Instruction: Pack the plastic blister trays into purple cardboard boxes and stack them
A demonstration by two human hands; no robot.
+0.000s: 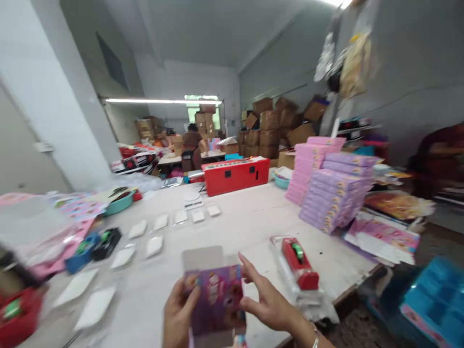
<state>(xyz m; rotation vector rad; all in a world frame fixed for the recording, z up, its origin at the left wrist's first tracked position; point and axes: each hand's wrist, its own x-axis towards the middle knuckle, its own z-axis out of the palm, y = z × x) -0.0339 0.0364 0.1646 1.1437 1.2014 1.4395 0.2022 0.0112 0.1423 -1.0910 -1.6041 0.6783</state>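
Observation:
A purple printed cardboard box (213,299) with pale flaps folded out is held low in front of me, at the table's near edge. My left hand (179,307) is closed on its left side, the thumb lying across the printed face. At the right edge of the box is my right hand (263,299), its fingers and thumb spread apart; whether the fingertips touch the cardboard I cannot tell. Right of that hand, a red tape dispenser (299,263) with green tape rests on clear plastic packaging.
Several white packets (154,246) lie across the left of the white table (246,217). Stacks of pink and purple boxes (329,188) stand at the right. A red case (237,176) and a small scale (193,199) sit at the back. More tape dispensers (105,241) are left.

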